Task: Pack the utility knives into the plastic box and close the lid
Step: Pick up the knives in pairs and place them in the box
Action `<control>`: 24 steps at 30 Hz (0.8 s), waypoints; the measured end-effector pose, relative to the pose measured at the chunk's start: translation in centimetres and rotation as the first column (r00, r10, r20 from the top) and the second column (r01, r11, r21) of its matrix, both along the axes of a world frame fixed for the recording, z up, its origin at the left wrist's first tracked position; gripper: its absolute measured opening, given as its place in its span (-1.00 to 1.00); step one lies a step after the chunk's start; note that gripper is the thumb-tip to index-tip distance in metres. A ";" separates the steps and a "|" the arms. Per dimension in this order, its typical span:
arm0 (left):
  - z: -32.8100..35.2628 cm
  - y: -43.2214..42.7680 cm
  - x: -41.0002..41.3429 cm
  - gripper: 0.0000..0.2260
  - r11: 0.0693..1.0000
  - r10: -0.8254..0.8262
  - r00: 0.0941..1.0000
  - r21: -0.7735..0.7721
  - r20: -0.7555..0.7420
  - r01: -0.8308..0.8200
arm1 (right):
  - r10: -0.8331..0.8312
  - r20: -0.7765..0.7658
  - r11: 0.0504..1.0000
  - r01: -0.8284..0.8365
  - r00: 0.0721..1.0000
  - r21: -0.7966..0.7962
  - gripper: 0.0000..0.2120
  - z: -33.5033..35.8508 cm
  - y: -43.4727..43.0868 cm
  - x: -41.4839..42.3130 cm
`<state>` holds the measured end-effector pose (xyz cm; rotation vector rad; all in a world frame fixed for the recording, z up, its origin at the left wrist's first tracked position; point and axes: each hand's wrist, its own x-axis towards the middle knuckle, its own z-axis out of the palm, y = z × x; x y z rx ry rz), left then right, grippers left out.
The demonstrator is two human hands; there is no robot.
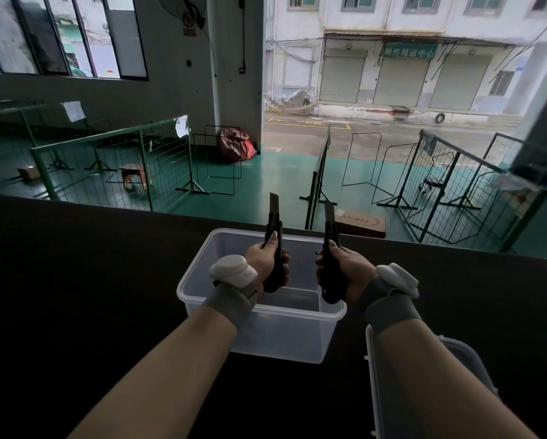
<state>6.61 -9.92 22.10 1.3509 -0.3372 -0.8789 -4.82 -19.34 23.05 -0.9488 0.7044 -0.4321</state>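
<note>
A clear plastic lid lies nearest, at the right of the dark table, partly under the right forearm. Beyond it, mid-table, stands the open plastic box, with clear walls. Both hands hover over it. The left hand has its fingers curled round the handle of the left knife, with the thumb laid along its body. The right hand grips the right knife the same way. Both knives are black and held roughly upright, their blades out and pointing up past the box's far rim. They are near each other but apart. Each wrist carries a grey band with a white tracker. Beyond the table, green wire fences stand on a green floor.
</note>
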 end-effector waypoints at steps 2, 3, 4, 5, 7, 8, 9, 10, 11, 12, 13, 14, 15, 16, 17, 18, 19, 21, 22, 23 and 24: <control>0.0 -0.1 0.0 -0.62 1.000 -0.017 1.000 -0.019 0.015 0.017 | -0.016 0.002 0.999 0.016 1.000 -0.033 -0.73 -0.1 -0.1 -0.1; 0.0 -0.1 -0.1 -0.63 0.999 -0.038 0.999 -0.009 0.019 0.038 | -0.026 -0.004 0.999 0.026 1.000 -0.040 -0.75 -0.1 -0.3 -0.1; 0.1 -0.1 -0.2 -0.65 0.998 -0.061 0.998 0.015 0.024 0.060 | -0.033 -0.013 0.999 0.032 0.999 -0.042 -0.75 -0.1 -0.5 -0.1; 0.1 -0.2 -0.2 -0.65 0.996 -0.079 0.996 0.043 0.028 0.078 | -0.032 -0.024 0.999 0.031 0.999 -0.041 -0.74 -0.2 -0.8 0.0; -0.1 -0.6 -0.1 -0.64 0.994 -0.093 0.995 0.055 0.030 0.091 | -0.003 -0.055 1.000 0.001 0.999 -0.026 -0.65 -0.1 -1.1 0.1; -0.1 -0.8 -0.1 -0.62 0.995 -0.093 0.996 0.046 0.016 0.092 | 0.013 -0.074 1.000 -0.014 0.997 -0.008 -0.58 0.0 -1.3 0.1; -0.1 -0.8 -0.1 -0.59 0.995 -0.090 0.996 0.038 -0.004 0.090 | 0.022 -0.090 1.000 -0.022 0.996 0.006 -0.52 0.0 -1.4 0.2; 0.0 -0.9 -0.2 -0.56 0.996 -0.084 0.996 0.040 -0.015 0.084 | 0.024 -0.102 1.000 -0.023 0.994 0.016 -0.47 0.0 -1.5 0.2; 0.0 -1.0 -0.3 -0.51 0.996 -0.072 0.997 0.049 -0.017 0.073 | 0.024 -0.114 1.000 -0.022 0.993 0.019 -0.43 0.0 -1.6 0.2; 0.0 -1.1 -0.3 -0.47 0.997 -0.058 0.998 0.056 -0.010 0.059 | 0.025 -0.125 1.000 -0.023 0.992 0.019 -0.41 -0.1 -1.7 0.3; 0.0 -1.1 -0.4 -0.44 0.998 -0.043 0.999 0.053 -0.005 0.043 | 0.026 -0.135 1.000 -0.024 0.991 0.019 -0.40 -0.2 -1.7 0.3; -0.1 -1.2 -0.4 -0.43 0.999 -0.022 1.000 0.045 -0.002 0.022 | 0.025 -0.145 1.000 -0.022 0.989 0.017 -0.39 -0.3 -1.7 0.2; -0.1 -1.3 -0.4 -0.44 0.999 0.000 1.000 0.035 -0.003 0.001 | 0.020 -0.156 1.000 -0.019 0.988 0.009 -0.40 -0.4 -1.7 0.2; -0.3 -1.4 -0.3 -0.44 0.999 0.018 1.000 0.032 -0.001 -0.018 | 0.013 -0.168 1.000 -0.014 0.986 -0.006 -0.40 -0.5 -1.8 0.2; -0.4 -1.5 -0.3 -0.45 0.999 0.031 1.000 0.037 0.000 -0.031 | 0.004 -0.181 1.000 -0.009 0.983 -0.025 -0.40 -0.5 -1.8 0.2; -0.5 -1.5 -0.2 -0.46 0.998 0.040 0.999 0.043 0.001 -0.040 | -0.001 -0.189 0.999 -0.008 0.982 -0.043 -0.40 -0.5 -1.8 0.2; -0.6 -1.6 -0.2 -0.47 0.998 0.046 0.999 0.043 -0.002 -0.046 | -0.001 -0.191 0.998 -0.010 0.982 -0.056 -0.40 -0.5 -1.7 0.3; -0.7 -1.7 -0.1 -0.50 0.998 0.058 0.998 0.025 -0.014 -0.058 | 0.012 -0.188 0.998 -0.022 0.982 -0.055 -0.41 -0.4 -1.7 0.4; -0.8 -1.7 0.0 -0.52 0.998 0.061 0.998 0.015 -0.018 -0.061 | 0.022 -0.182 0.998 -0.032 0.983 -0.050 -0.41 -0.3 -1.6 0.4; -0.7 -1.7 -0.1 -0.54 0.998 0.056 0.998 0.008 -0.018 -0.056 | 0.031 -0.171 0.998 -0.039 0.985 -0.046 -0.42 -0.2 -1.6 0.5; -0.6 -1.7 -0.1 -0.56 0.999 0.045 0.999 0.012 -0.010 -0.044 | 0.037 -0.155 0.998 -0.044 0.987 -0.044 -0.45 -0.1 -1.4 0.5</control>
